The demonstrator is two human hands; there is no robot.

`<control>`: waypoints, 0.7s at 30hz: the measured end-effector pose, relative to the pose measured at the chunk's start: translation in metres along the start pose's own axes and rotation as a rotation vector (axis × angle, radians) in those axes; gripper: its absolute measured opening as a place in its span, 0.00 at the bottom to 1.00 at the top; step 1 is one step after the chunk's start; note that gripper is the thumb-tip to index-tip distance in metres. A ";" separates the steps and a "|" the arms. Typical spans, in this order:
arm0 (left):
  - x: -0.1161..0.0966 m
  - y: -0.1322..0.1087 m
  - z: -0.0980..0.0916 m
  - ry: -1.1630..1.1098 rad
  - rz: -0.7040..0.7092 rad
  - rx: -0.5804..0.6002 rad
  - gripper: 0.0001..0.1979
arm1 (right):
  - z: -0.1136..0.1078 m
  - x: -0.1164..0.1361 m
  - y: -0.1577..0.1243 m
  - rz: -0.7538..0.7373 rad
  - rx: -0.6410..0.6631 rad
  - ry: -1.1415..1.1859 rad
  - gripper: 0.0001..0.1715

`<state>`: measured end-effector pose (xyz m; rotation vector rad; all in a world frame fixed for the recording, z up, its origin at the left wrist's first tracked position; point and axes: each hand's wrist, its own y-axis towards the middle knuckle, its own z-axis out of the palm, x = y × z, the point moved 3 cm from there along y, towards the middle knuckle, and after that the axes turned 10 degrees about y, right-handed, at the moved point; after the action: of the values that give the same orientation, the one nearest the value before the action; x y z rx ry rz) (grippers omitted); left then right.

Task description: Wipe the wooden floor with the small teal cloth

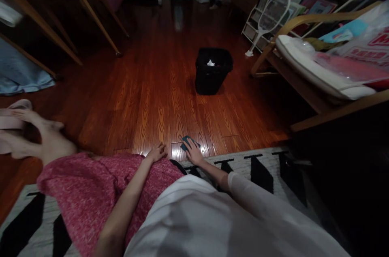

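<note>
My right hand (194,152) lies with its fingers spread over a small dark green cloth (186,142) on the wooden floor (161,115). The cloth's edges show around the fingers; its middle is hidden under them. To the left, my left hand (157,153) rests at the near side of the floor, beside the pink-red garment (115,176) over my legs. Its fingers are loosely bent and apart, and nothing shows in them.
A black bin (212,74) with white scraps inside stands ahead. At right are a cushioned wooden chair (322,70) holding plastic bags and an upright white racket (270,18). Wooden chair legs (100,26) stand at left. A grey patterned rug (243,163) lies beneath me.
</note>
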<state>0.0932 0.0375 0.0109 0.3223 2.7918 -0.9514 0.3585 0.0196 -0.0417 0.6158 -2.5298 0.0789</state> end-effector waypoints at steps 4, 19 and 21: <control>-0.002 -0.004 -0.003 0.007 -0.003 -0.003 0.33 | -0.039 -0.046 -0.021 -0.109 0.087 -0.012 0.35; -0.006 -0.013 -0.009 -0.003 0.014 -0.100 0.30 | -0.040 -0.080 -0.018 0.788 -0.542 -0.102 0.39; -0.008 -0.015 -0.011 -0.007 0.008 -0.106 0.31 | -0.018 -0.050 0.001 0.595 -0.400 -0.085 0.39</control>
<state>0.0957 0.0313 0.0297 0.3148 2.8193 -0.7972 0.4048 0.0445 -0.0517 -0.3002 -2.6183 -0.2409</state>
